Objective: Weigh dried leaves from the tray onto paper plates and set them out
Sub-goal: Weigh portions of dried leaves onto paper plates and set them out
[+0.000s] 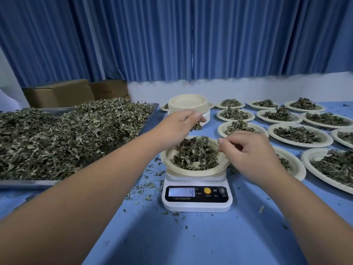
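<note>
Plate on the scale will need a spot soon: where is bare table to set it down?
Mostly bare table lies in front of the scale, up to the near edge. Right of it, filled plates crowd together; the plate stack blocks behind, the tray left.

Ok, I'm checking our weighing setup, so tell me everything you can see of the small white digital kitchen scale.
The small white digital kitchen scale looks plastic, with rounded corners. Its black front panel holds a lit display showing a 4, a round yellow button and an M. It sits flat on the blue table, right of the metal tray. A cream paper plate of dried leaves rests on its platform; leaf crumbs lie around its base.
</note>
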The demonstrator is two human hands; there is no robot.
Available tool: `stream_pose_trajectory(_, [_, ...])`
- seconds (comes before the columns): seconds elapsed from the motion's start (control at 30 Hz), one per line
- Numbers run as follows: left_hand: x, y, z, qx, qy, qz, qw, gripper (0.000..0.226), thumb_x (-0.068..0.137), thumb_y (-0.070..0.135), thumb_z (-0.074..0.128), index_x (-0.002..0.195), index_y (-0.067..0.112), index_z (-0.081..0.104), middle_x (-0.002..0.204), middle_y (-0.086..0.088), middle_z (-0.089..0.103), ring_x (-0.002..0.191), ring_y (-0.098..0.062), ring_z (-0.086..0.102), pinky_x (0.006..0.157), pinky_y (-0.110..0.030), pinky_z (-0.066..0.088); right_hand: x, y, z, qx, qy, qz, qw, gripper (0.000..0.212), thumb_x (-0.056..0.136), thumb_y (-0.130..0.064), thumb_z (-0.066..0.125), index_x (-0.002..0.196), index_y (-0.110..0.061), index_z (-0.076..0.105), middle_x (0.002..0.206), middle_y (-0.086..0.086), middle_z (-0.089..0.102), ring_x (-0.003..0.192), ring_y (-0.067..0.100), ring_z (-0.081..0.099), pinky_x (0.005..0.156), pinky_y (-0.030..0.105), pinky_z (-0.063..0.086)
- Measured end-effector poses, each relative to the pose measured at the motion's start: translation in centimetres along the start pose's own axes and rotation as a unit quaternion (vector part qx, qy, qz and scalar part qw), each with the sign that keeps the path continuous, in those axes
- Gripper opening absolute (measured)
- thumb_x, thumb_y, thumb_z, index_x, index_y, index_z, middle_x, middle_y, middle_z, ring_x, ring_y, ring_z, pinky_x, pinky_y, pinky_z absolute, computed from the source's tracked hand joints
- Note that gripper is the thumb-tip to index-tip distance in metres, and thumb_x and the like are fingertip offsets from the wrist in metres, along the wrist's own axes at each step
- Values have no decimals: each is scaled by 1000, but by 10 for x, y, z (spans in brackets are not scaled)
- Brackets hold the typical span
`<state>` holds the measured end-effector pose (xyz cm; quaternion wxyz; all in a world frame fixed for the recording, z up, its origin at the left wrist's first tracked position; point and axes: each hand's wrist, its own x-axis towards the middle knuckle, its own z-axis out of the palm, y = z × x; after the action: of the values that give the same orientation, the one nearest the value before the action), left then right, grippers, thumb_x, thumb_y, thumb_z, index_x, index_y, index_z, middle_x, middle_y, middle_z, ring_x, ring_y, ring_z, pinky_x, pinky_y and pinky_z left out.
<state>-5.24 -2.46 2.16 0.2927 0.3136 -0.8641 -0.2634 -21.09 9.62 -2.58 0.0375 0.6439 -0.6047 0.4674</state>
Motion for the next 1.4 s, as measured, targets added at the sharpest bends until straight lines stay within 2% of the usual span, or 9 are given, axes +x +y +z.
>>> stream_pose_trajectory(0.1, [-2, 0, -4, -24, 44, 14, 999, 33, 104, 35, 37, 110, 24, 67, 70, 25, 56, 64, 17, 51, 59, -7, 35, 0, 1, -1, 0, 5, 2, 1000, 32, 90, -25, 59, 66, -8, 71, 63, 3, 63, 63, 13, 53, 59, 23, 39])
stream_pose_trajectory(0.3, [-8, -4, -10, -186, 106, -7, 977, 28, 105, 15, 36, 100, 6, 62, 91, -6, 61, 69, -15, 62, 64, -23, 53, 0, 2, -1, 0, 7, 2, 1000, 34, 90, -25, 58, 64, -7, 68, 59, 5, 60, 61, 14, 51, 57, 18, 37])
stream_pose_trajectory(0.5, [-21, -17, -16, -233, 176, -34, 956, 27, 104, 17, 40, 94, 13, 65, 81, 0, 60, 48, -8, 45, 45, -16, 37, -1, 3, 0, 10, 13, 4, 1000, 32, 90, -21, 60, 63, -7, 68, 58, 4, 58, 60, 12, 50, 53, 13, 32])
stream_pose_trajectory(0.67, [-40, -36, -35, -187, 224, -72, 954, 24, 102, 22, 46, 93, 24, 68, 78, 6, 63, 49, -2, 48, 46, -16, 42, -1, 4, 1, -7, 19, -4, 1000, 31, 90, -22, 61, 63, -8, 69, 60, 3, 60, 64, 13, 52, 57, 16, 35])
stream_pose_trajectory(0.8, [-59, -67, -50, -84, 262, -112, 955, 18, 98, 27, 51, 92, 32, 67, 70, 10, 63, 55, -13, 48, 52, -27, 42, -2, 1, 1, -8, 23, -3, 1000, 28, 89, -21, 63, 63, -16, 71, 59, -2, 60, 64, 8, 54, 56, 11, 34])
stream_pose_trajectory(0.93, [-71, -93, -53, -35, 225, -181, 957, 17, 99, 26, 49, 93, 33, 63, 39, 10, 47, 31, -6, 36, 33, -18, 29, -2, -1, 2, -13, 17, -3, 1000, 29, 90, -22, 62, 62, -28, 68, 63, -5, 63, 66, 9, 57, 55, 13, 36])
stream_pose_trajectory(1.03, [-72, -103, -59, -39, 221, -228, 947, 18, 99, 22, 47, 92, 32, 61, 34, 9, 43, 27, -5, 29, 29, -17, 22, -4, -3, 2, -19, 14, -2, 1000, 30, 90, -19, 62, 63, -31, 67, 61, -6, 63, 61, 6, 54, 52, 10, 33])
stream_pose_trajectory(1.2, [-76, -112, -69, 27, 218, -282, 934, 15, 96, 22, 46, 104, 26, 58, 61, 0, 54, 38, -11, 39, 36, -21, 27, -4, -6, 0, -25, 26, 34, 999, 29, 89, -16, 63, 62, -22, 69, 60, -11, 62, 53, 2, 52, 49, 10, 32])
stream_pose_trajectory(1.4, [-79, -106, -65, 169, 144, -286, 932, 45, 95, 39, 51, 137, 22, 46, 136, -12, 42, 85, -24, 55, 69, -31, 39, -1, -6, -3, -32, 63, 144, 987, 30, 91, -27, 59, 63, -24, 69, 58, 7, 63, 44, 12, 46, 49, 25, 35])
